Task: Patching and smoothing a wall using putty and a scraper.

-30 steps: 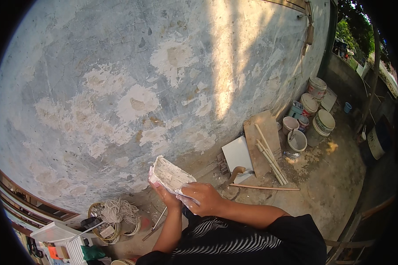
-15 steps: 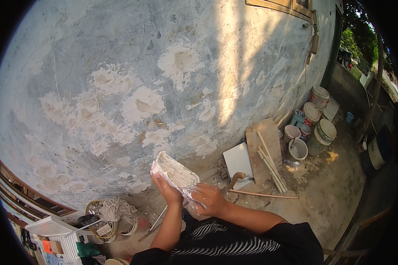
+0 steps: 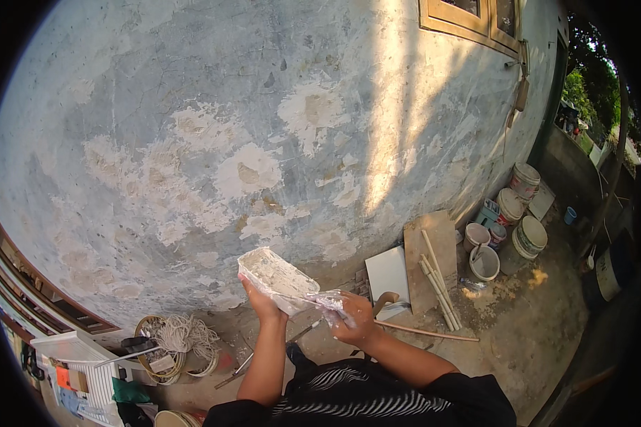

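Note:
My left hand [image 3: 265,302] is wrapped round the side of a white oblong tub [image 3: 295,304], holding it tilted in front of the wall. Pale, rough putty [image 3: 274,269] coats the inside of the tub. At the tub's right end is my right hand [image 3: 354,318], its fingers closed and smeared with white. What those fingers grip, if anything, is hard to make out. Beyond the tub rises a blue-grey wall [image 3: 157,78] with several off-white filler patches [image 3: 248,171].
To the right stand several buckets [image 3: 484,264] near a board [image 3: 424,249] with pale sticks [image 3: 438,285]. A white panel [image 3: 388,276] leans beside it. At the lower left, coiled rope [image 3: 189,336] lies on a round container, near a white rack [image 3: 85,366]. A wooden window [image 3: 470,25] is above.
My right hand has shifted right, from against the tub to its end. The tub looks more level, with more of its inside facing up. The view has turned slightly.

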Motion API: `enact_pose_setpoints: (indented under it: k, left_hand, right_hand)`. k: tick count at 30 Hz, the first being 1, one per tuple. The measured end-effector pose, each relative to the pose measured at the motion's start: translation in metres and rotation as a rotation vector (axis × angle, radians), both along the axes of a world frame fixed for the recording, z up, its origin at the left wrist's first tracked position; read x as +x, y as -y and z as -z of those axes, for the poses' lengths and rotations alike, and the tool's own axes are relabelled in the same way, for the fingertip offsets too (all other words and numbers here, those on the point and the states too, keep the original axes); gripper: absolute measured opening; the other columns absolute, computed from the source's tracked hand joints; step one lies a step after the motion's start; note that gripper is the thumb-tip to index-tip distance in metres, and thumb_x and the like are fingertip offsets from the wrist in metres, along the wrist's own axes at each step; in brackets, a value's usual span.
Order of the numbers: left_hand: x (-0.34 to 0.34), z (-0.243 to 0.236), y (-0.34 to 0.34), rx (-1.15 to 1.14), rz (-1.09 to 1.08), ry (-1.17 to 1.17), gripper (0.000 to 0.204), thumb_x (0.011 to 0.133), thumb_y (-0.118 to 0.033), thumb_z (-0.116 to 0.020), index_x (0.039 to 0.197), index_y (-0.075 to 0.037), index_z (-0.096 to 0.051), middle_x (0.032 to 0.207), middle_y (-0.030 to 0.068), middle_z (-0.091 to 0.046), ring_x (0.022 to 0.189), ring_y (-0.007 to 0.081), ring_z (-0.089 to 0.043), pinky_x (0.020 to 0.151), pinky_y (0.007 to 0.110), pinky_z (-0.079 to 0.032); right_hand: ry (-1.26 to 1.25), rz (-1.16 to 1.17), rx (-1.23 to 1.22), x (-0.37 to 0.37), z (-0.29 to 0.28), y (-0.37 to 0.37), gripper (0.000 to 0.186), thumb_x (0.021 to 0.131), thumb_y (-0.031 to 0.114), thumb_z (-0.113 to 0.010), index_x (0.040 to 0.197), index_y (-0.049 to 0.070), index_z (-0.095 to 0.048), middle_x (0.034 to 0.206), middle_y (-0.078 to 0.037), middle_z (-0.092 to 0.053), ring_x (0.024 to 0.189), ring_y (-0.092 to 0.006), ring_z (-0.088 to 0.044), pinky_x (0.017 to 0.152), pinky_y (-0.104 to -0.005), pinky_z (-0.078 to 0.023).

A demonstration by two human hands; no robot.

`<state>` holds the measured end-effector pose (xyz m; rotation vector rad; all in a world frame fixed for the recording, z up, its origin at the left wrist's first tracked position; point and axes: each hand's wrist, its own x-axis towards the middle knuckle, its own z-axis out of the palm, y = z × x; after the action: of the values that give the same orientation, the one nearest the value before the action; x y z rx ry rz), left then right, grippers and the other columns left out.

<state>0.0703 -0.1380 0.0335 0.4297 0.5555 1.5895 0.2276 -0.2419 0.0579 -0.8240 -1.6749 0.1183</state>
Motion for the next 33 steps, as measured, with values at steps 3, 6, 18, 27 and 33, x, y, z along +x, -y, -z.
enact_pose_setpoints:
  k: [3, 6, 18, 27, 33]
  left_hand:
    - [-0.009, -0.003, 0.008, 0.061, 0.047, 0.019, 0.066, 0.097, -0.058, -0.025, 0.136, -0.006, -0.04, 0.132, 0.0127, -0.049, 0.116, 0.0309, -0.051, 0.099, 0.043, -0.041]
    - [-0.016, -0.003, 0.021, 0.14, 0.05, -0.006, 0.067, 0.096, -0.058, -0.027, 0.137, -0.006, -0.039, 0.133, 0.0128, -0.049, 0.117, 0.0318, -0.051, 0.1, 0.045, -0.041]
    - [-0.083, -0.008, 0.076, 0.467, -0.102, -0.211, 0.085, 0.088, -0.066, -0.041, 0.147, -0.009, -0.018, 0.145, 0.0136, -0.034, 0.13, 0.0305, -0.038, 0.109, 0.047, -0.029]
    - [-0.22, 0.016, 0.154, 0.408, -0.435, -0.336, 0.075, 0.095, -0.057, -0.035, 0.145, -0.003, -0.021, 0.143, 0.0138, -0.034, 0.131, 0.0274, -0.037, 0.11, 0.042, -0.028]
    - [-0.342, 0.038, 0.27, 0.263, -0.539, -0.235, 0.075, 0.094, -0.061, -0.031, 0.146, -0.008, -0.023, 0.146, 0.0115, -0.033, 0.132, 0.0279, -0.036, 0.109, 0.044, -0.029]
  right_hand:
    - [-0.198, 0.056, -0.1, 0.004, -0.006, -0.01, 0.024, 0.07, -0.004, -0.06, 0.093, -0.003, -0.063, 0.082, -0.017, -0.065, 0.067, -0.0349, -0.064, 0.062, -0.0349, -0.052]
    - [-0.257, 0.099, -0.111, -0.002, -0.015, -0.018, 0.015, 0.077, -0.001, -0.059, 0.092, -0.007, -0.06, 0.076, -0.019, -0.064, 0.061, -0.0341, -0.063, 0.053, -0.0356, -0.048]
    - [-0.04, -0.088, -0.298, -0.089, -0.04, -0.027, 0.012, 0.082, 0.006, -0.063, 0.088, -0.001, -0.056, 0.069, -0.018, -0.061, 0.058, -0.0351, -0.059, 0.053, -0.0367, -0.046]
    - [0.064, -0.423, -0.31, -0.233, -0.032, 0.028, 0.014, 0.079, 0.006, -0.066, 0.087, -0.001, -0.056, 0.068, -0.017, -0.059, 0.055, -0.0309, -0.057, 0.052, -0.035, -0.045]
    - [0.054, -0.686, -0.664, -0.354, -0.033, 0.085, 0.016, 0.083, 0.008, -0.066, 0.088, -0.002, -0.055, 0.067, -0.01, -0.058, 0.06, -0.012, -0.05, 0.058, -0.0296, -0.042]
